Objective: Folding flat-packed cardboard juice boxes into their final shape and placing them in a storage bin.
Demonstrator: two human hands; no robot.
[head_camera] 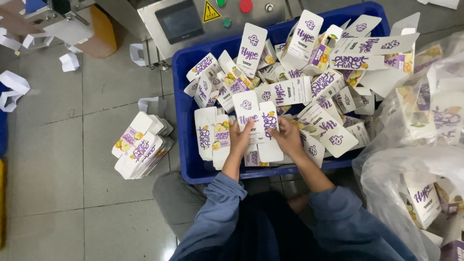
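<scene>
A blue plastic crate (186,159) on the floor is heaped with several flat white cartons (309,87) printed in purple with fruit pictures. Over its near edge, my left hand (240,139) and my right hand (288,137) together grip a small bundle of flat cartons (255,118), held upright between them. The left hand holds the bundle's left side and the right hand holds its right side. More flattened cartons lie directly beneath both hands.
A stack of flat cartons (140,151) sits on the tiled floor left of the crate. Clear plastic bags of cartons (420,159) lie at the right. A metal machine with a screen and buttons (193,21) stands behind the crate. White paper scraps (14,87) litter the far left.
</scene>
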